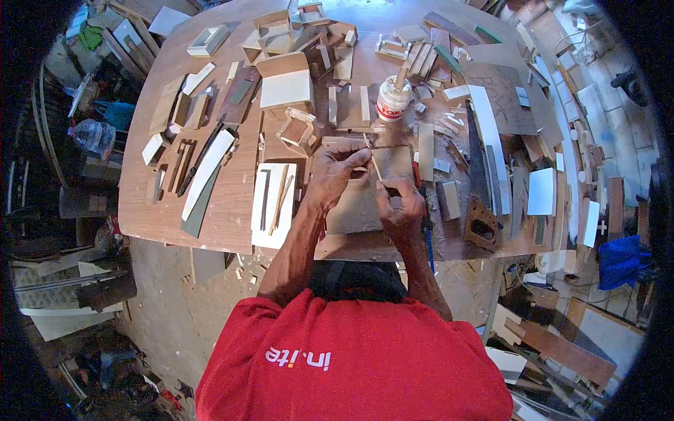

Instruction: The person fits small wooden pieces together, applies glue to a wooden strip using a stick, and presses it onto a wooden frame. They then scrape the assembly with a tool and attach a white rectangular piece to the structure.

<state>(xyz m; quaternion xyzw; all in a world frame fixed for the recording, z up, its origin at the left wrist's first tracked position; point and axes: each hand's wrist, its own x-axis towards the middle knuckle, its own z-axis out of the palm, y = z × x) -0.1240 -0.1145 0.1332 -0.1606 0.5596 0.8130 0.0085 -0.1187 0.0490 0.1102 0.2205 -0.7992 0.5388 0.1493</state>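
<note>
A thin wooden stick slants between my two hands over the near middle of the table. My left hand pinches its upper part between thumb and fingers. At the lower end, my right hand is closed on the same stick. Beneath both hands lies a flat brown board. Beyond them stands a white jar with a red label and a wooden piece sticking out of its top. A small wooden frame-like box sits just beyond my left hand.
Small wooden furniture pieces crowd the table's far middle. At left lie a saw-like blade and white strips. A white board bears thin sticks. A handsaw and long white strip lie right; offcuts litter the floor.
</note>
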